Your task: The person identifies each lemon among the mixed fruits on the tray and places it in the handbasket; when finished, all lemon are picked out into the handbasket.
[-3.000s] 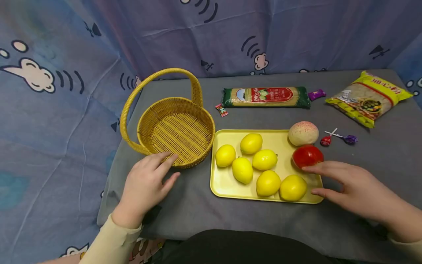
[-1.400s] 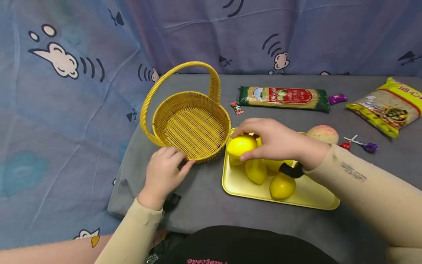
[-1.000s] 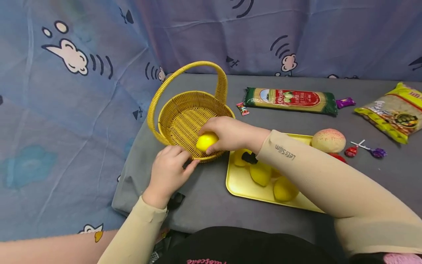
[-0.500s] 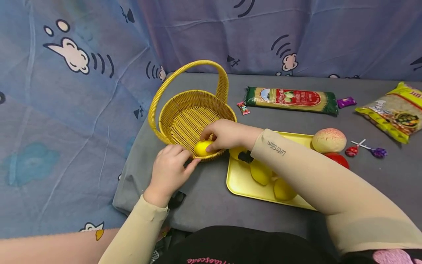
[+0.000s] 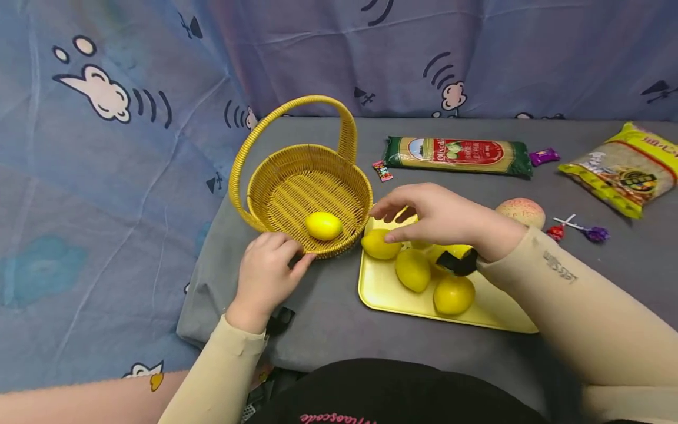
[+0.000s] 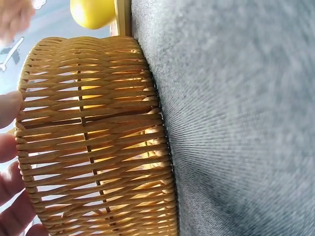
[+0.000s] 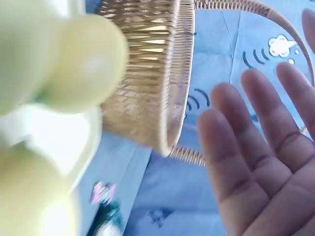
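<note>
My left hand (image 5: 267, 274) holds the near rim of a yellow wicker basket (image 5: 345, 235), fingers over the rim; the left wrist view shows fingertips along that edge. Inside the basket lies one lemon (image 5: 323, 226). Over the left part of a pale yellow tray (image 5: 384, 297), my right hand (image 5: 436, 212) hovers with fingers extended and nothing in them. The thumb is close to the leftmost lemon (image 5: 380, 244); whether it touches, I cannot tell. Several lemons sit in the tray, such as this front lemon (image 5: 454, 295), some partly hidden beneath the hand. A peach (image 5: 521, 212) shows behind the right forearm.
Behind the tray lie a pack of spaghetti (image 5: 458, 156), a small wrapped candy (image 5: 382, 171) and a purple-wrapped candy (image 5: 544, 156). To the right are two lollipops (image 5: 580, 231) and a yellow-edged food bag (image 5: 630, 168). The basket handle (image 5: 299, 103) arches upright.
My right hand carried a lemon from the tray into the basket, let it go, and moved back over the tray. My left hand came to hold the basket rim. The red fruit is now hidden.
</note>
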Available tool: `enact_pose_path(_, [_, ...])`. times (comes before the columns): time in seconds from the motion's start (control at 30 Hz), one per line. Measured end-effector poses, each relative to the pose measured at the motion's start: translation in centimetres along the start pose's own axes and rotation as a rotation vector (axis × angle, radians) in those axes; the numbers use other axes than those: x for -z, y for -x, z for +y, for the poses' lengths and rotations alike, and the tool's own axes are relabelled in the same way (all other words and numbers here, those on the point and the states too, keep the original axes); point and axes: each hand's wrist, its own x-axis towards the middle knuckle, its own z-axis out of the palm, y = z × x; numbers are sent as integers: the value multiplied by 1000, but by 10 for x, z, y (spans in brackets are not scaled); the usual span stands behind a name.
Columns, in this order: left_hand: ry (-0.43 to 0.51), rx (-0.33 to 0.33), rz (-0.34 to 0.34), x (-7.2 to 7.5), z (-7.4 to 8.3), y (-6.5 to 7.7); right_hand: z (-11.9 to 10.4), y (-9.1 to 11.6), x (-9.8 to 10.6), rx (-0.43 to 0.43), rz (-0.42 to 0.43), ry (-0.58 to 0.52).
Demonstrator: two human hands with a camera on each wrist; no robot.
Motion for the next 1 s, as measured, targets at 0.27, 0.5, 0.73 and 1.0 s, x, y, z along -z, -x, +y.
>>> enact_pose_path(0.27, [7, 2, 11, -1, -1, 0, 34, 80, -15, -121, -26, 25])
enact_pose_path(0.5, [24, 3, 17, -2, -1, 0, 53, 120, -36, -101, 48, 36])
enact_pose_path(0.73, [36, 8, 24, -4, -4, 2, 59, 124, -50, -96, 55, 53])
enact_pose_path(1.0, [34, 6, 12, -4, -2, 1, 66, 124, -59, -147, 5, 60])
